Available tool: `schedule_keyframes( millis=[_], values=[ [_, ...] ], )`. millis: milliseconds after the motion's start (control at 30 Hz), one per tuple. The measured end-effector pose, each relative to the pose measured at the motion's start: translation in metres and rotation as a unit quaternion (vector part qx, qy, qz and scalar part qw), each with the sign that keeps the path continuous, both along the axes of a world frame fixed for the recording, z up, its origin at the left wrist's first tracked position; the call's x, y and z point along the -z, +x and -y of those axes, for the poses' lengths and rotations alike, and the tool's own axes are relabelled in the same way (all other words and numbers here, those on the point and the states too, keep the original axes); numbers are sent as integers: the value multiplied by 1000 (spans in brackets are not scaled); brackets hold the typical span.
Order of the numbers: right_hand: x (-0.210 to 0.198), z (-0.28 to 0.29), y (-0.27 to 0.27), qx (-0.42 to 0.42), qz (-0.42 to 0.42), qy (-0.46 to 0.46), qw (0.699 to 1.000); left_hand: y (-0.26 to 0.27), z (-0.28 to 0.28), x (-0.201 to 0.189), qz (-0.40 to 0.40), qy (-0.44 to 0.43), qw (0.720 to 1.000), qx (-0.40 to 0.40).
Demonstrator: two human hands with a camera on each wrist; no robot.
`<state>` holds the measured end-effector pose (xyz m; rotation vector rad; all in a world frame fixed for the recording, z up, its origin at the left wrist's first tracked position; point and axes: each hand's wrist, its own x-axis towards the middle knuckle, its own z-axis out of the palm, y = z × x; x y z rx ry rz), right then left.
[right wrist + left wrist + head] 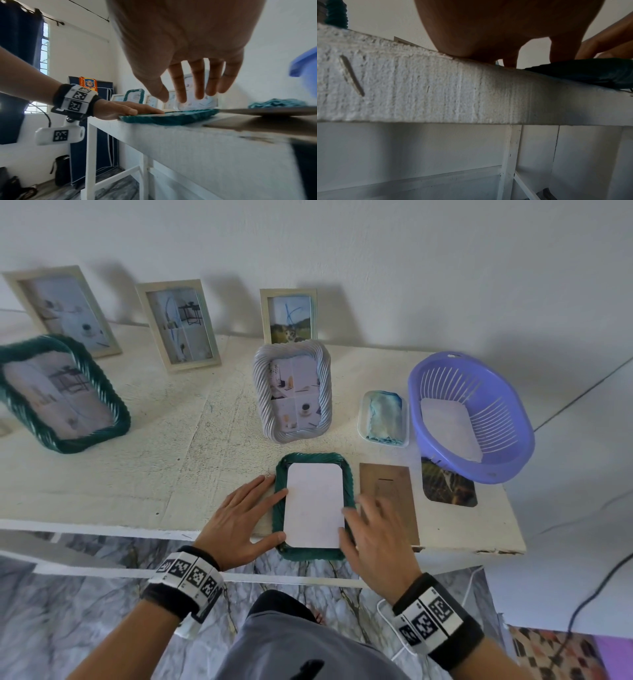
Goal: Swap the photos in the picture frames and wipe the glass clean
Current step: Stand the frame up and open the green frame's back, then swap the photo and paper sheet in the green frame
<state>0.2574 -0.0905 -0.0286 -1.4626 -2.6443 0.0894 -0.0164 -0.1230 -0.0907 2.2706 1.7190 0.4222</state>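
At lower centre of the head view, lying face down on the white table (144,474): green frame (280,515), white photo back (314,505) seated inside it. Pressed flat against its left edge, fingers straight and spread: left hand (245,518). Hovering above its right edge, fingers apart and relaxed, blurred, holding nothing: right hand (375,537). Just right of the frame, flat: brown backing board (390,484), then loose photo (448,486) partly under the purple basket (510,419). Beside the basket: clear tray (362,419) with blue cloth (385,416). Standing behind: grey frame (260,392). At upper left: second green frame (120,419) and wooden frames (150,320).
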Motion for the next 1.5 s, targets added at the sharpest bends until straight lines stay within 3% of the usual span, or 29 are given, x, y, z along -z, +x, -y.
schedule_keyframes(
  millis=[200,633,833,1267,1500],
  values=[
    [14,3,-36,-82,9,-9,997,1,1,-1,2,1,1000,-1],
    [22,7,-34,-96,-3,46,994,0,0,-1,83,-5,996,-24],
    [24,5,-32,-104,-21,58,993,1,0,-1,71,9,997,-20],
    [20,7,-37,-77,-27,12,997,-2,-2,2,108,19,994,-14],
    [20,7,-40,-54,-45,7,997,5,-6,2,153,16,986,-59]
  ],
)
